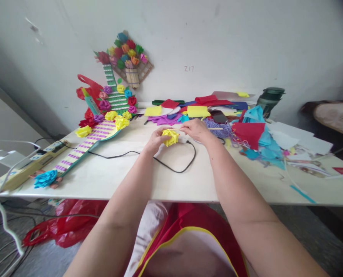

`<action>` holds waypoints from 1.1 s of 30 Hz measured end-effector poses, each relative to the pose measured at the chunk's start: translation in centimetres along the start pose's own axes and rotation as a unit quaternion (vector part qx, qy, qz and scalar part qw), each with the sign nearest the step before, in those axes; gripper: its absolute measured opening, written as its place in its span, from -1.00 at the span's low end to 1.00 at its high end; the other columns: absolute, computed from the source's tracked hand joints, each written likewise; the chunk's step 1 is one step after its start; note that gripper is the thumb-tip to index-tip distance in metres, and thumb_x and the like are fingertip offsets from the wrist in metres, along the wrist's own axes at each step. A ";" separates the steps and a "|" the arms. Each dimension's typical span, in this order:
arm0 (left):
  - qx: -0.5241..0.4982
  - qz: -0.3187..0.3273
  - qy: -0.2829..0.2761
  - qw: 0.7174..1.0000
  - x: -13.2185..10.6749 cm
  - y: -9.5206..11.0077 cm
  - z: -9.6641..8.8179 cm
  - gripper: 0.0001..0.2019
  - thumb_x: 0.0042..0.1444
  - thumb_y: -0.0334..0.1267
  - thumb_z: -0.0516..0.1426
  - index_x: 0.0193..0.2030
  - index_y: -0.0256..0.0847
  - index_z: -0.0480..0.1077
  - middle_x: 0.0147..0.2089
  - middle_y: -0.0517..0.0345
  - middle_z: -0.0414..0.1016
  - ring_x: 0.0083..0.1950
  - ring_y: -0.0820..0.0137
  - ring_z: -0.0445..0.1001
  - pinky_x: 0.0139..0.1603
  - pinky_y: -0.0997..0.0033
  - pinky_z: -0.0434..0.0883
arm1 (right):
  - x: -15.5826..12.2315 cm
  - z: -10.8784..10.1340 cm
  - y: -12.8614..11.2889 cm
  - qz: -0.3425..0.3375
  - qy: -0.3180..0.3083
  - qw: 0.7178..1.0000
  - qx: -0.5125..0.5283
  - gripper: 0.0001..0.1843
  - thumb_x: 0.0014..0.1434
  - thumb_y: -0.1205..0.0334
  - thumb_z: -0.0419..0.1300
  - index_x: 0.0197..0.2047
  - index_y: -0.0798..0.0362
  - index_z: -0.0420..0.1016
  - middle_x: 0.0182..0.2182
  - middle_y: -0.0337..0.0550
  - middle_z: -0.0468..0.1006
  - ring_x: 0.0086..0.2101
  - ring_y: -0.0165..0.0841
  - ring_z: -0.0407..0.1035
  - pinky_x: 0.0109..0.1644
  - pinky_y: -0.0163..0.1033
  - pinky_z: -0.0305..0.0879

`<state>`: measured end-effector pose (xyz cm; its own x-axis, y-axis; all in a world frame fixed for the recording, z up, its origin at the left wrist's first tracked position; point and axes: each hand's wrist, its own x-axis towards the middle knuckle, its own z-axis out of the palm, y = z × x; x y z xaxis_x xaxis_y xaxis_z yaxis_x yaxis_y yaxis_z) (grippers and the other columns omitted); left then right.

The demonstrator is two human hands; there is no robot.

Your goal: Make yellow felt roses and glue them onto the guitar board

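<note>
A yellow paper flower (170, 137) is held above the table in my left hand (156, 138), its fingers closed on the flower's left side. My right hand (196, 130) is just to the right, fingers pinched around a thin wooden stick (216, 129). One end of the stick sticks out to the right past the hand; the other end points toward the flower. Whether the stick touches the petals I cannot tell. Below the hands, a black cable (174, 170) curls over the white table (131, 181).
Left are a flower-trimmed guitar shape (81, 144), a glue bottle (91, 102) and a power strip (52, 152). Colored paper (198, 111), a phone (219, 116), purple yarn (217, 127) and a dark bottle (271, 100) lie or stand behind and right. A flower basket decoration (132, 77) leans on the wall.
</note>
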<state>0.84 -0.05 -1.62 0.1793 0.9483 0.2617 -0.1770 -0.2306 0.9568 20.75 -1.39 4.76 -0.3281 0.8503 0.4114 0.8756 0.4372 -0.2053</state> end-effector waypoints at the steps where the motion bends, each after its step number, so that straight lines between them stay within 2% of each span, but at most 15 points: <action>1: 0.003 0.002 -0.002 1.000 0.0 -0.1 0.0 -0.55 -0.33 -0.29 0.32 -0.17 -0.25 0.53 -0.28 0.12 0.59 -0.25 0.32 0.53 -0.26 0.40 0.42 | 0.0 0.0 0.0 0.000 0.000 1.000 0.001 -0.73 0.26 0.19 0.16 -0.15 -0.09 0.71 -0.28 -0.17 0.70 -0.26 -0.32 0.49 -0.24 -0.27 0.17; 13: 0.003 -0.005 0.001 1.000 0.1 -0.2 -0.1 -0.52 -0.34 -0.28 0.33 -0.14 -0.25 0.56 -0.29 0.11 0.62 -0.30 0.32 0.54 -0.32 0.42 0.43 | -0.2 -0.3 -0.7 0.006 0.027 0.999 -0.018 -0.80 0.20 0.26 0.21 -0.21 -0.05 0.70 -0.19 -0.16 0.71 -0.19 -0.28 0.51 -0.20 -0.24 0.20; 20: 0.009 -0.009 0.002 1.000 0.1 -0.1 -0.1 -0.53 -0.34 -0.28 0.32 -0.16 -0.27 0.56 -0.27 0.09 0.61 -0.26 0.29 0.54 -0.28 0.38 0.43 | 0.0 -0.2 -0.4 -0.013 -0.002 0.998 -0.064 -0.72 0.29 0.14 0.13 -0.17 -0.03 0.69 -0.22 -0.08 0.70 -0.21 -0.26 0.51 -0.23 -0.23 0.17; 24: 0.010 -0.013 -0.002 1.000 0.0 -0.1 -0.1 -0.52 -0.35 -0.26 0.33 -0.15 -0.27 0.56 -0.27 0.08 0.61 -0.27 0.29 0.54 -0.27 0.37 0.42 | 0.0 -0.4 -0.5 -0.017 -0.011 0.997 -0.069 -0.71 0.30 0.15 0.13 -0.18 -0.01 0.70 -0.25 -0.07 0.70 -0.22 -0.26 0.51 -0.24 -0.24 0.15; 28: 0.008 -0.016 0.004 1.000 0.0 -0.1 -0.1 -0.53 -0.35 -0.27 0.34 -0.16 -0.27 0.56 -0.28 0.10 0.61 -0.30 0.34 0.52 -0.28 0.40 0.41 | -0.1 -0.4 -0.6 -0.007 -0.004 0.999 -0.043 -0.76 0.25 0.19 0.18 -0.21 -0.03 0.71 -0.26 -0.11 0.70 -0.24 -0.28 0.50 -0.24 -0.25 0.15; 33: 0.004 -0.025 0.002 1.000 0.0 0.1 0.0 -0.51 -0.38 -0.27 0.35 -0.17 -0.29 0.56 -0.30 0.10 0.60 -0.30 0.33 0.53 -0.27 0.39 0.42 | 0.0 0.0 -0.3 -0.001 0.022 0.999 0.048 -0.83 0.16 0.23 0.26 -0.25 -0.05 0.71 -0.28 -0.20 0.70 -0.29 -0.34 0.47 -0.25 -0.29 0.18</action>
<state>0.77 -0.08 -1.56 0.1847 0.9593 0.2137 -0.1598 -0.1852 0.9696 20.54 -1.52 4.81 -0.3117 0.8367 0.4504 0.8364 0.4665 -0.2877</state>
